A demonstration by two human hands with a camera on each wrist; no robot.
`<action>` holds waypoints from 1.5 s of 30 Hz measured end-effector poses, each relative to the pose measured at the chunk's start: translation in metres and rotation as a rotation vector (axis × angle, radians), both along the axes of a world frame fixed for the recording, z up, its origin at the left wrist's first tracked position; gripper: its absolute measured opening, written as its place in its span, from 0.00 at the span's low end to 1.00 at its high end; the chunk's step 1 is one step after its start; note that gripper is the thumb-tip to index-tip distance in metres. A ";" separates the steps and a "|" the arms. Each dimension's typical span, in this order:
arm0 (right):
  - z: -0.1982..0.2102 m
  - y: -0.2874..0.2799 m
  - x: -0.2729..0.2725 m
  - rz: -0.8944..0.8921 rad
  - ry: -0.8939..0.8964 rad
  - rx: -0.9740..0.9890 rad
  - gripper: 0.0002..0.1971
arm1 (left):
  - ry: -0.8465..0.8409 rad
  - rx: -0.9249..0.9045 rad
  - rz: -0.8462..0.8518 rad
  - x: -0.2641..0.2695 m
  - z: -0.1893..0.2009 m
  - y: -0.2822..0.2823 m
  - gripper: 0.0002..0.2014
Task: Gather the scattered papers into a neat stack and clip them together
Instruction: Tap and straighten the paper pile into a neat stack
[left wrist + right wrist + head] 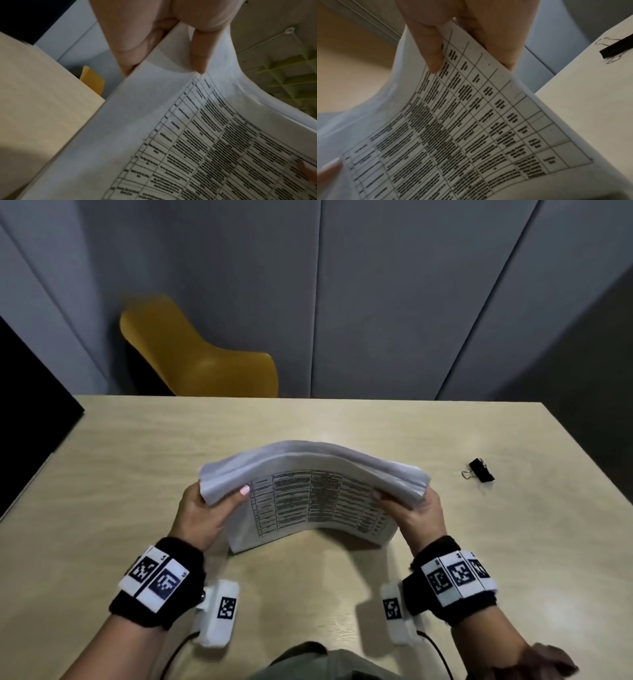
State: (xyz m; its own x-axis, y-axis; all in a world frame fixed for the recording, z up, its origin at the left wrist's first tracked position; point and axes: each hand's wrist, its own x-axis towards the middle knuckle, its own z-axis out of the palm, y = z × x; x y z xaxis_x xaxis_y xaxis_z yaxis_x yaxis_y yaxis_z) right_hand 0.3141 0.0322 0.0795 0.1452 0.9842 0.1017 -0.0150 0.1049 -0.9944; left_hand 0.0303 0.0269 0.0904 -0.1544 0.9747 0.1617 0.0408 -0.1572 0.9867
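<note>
- Your left hand (202, 513) grips the left end of the paper stack (315, 491): thumb on the printed front sheet, fingers curled round behind.
- Your right hand (416, 513) grips the right end the same way, thumb on the front, fingers behind.
- Your hands are well apart, one at each short side, both clamped on the stack.
- The stack stands on its lower long edge on the counter (137, 446), in front of you near the middle. It bows, with the middle arched up and away from you.
- Front sheet carries a printed table with dark text rows; the text is too blurred to read.
- Top edges of the sheets look layered, not fully flush.
- Left wrist view: your thumb (199, 54) presses near the table's corner; the other thumb's tip shows at the lower right edge.
- Right wrist view: your thumb (429, 47) lies on the printed grid.
- Black binder clip (480, 470) lies on the counter to your right, well apart from the stack, untouched.
- Yellow chair (198, 354) sits behind the counter's far edge, against grey wall panels (376, 285).
- Both wrists wear black bands with marker tags (154, 577).
</note>
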 end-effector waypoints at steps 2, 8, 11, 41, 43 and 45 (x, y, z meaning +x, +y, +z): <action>0.000 0.001 -0.003 -0.015 -0.002 0.009 0.23 | 0.032 0.026 0.006 0.004 0.004 0.000 0.32; 0.009 0.003 -0.005 -0.011 0.016 0.034 0.18 | 0.038 0.061 0.088 0.002 0.010 0.005 0.20; 0.006 0.000 -0.008 -0.003 -0.016 -0.025 0.17 | -0.050 -0.012 0.129 0.011 0.009 0.000 0.16; 0.032 0.009 -0.027 -0.399 0.128 0.053 0.09 | -0.318 0.021 0.485 0.023 0.020 0.019 0.08; 0.031 0.010 -0.026 -0.423 0.089 0.057 0.09 | -0.271 0.033 0.513 0.022 0.017 0.020 0.10; 0.032 0.013 -0.026 -0.448 0.077 0.064 0.08 | -0.238 0.016 0.538 0.022 0.015 0.021 0.12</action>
